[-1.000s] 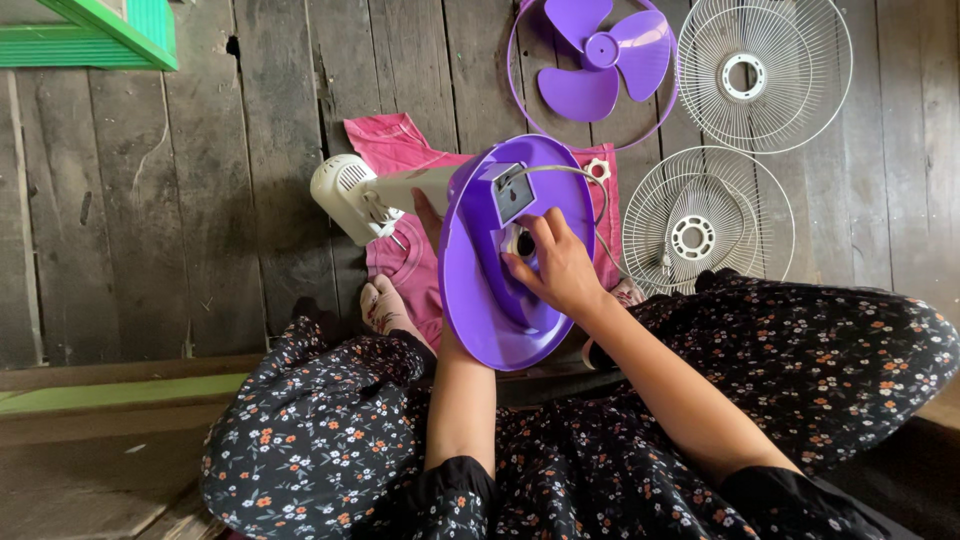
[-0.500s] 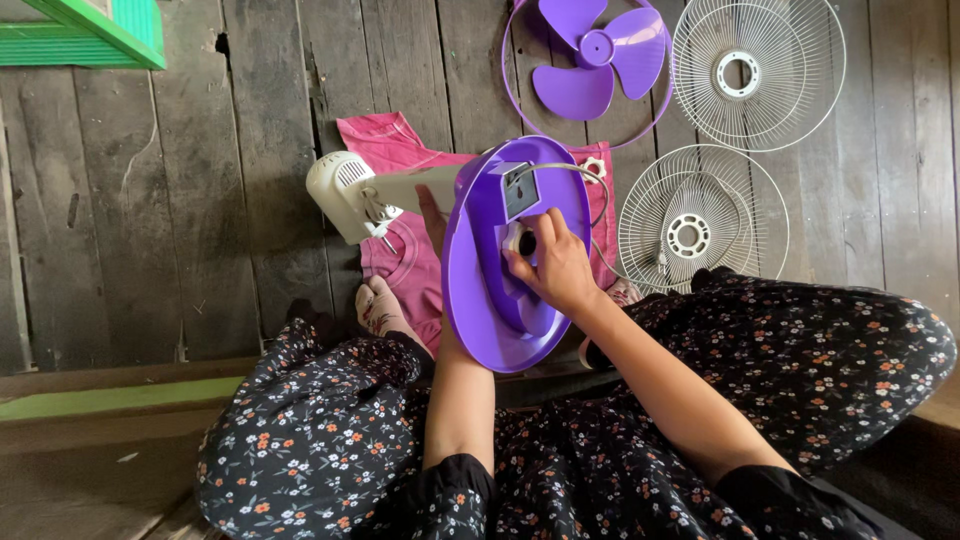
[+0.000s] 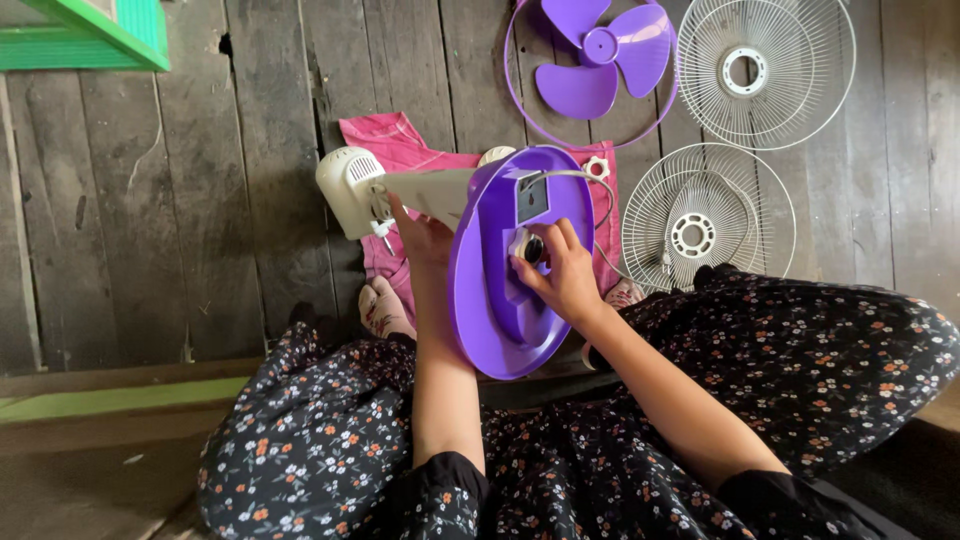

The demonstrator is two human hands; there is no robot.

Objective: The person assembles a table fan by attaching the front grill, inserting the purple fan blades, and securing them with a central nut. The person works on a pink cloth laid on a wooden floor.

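Note:
A round purple fan base (image 3: 500,320) is tipped on its edge over my lap, underside towards me. My left hand (image 3: 418,238) grips the white fan stem (image 3: 430,188) just behind the base, close to the white motor housing (image 3: 345,186). My right hand (image 3: 562,270) rests on the underside, fingers pinched around a small white and black part (image 3: 530,246) at the middle. Just above it sits a grey box (image 3: 530,195) with a white cord (image 3: 570,172) coming out.
On the wooden floor beyond lie a purple fan blade (image 3: 600,55) inside a purple ring, two white wire grilles (image 3: 765,70) (image 3: 708,215), a small white nut (image 3: 598,167) and a pink cloth (image 3: 395,145). A green frame (image 3: 80,35) is at top left. My bare foot (image 3: 380,308) rests under the base.
My left hand has slid up from behind the base onto the stem near the motor. The base has tilted slightly. My right hand's fingers have shifted on the central part.

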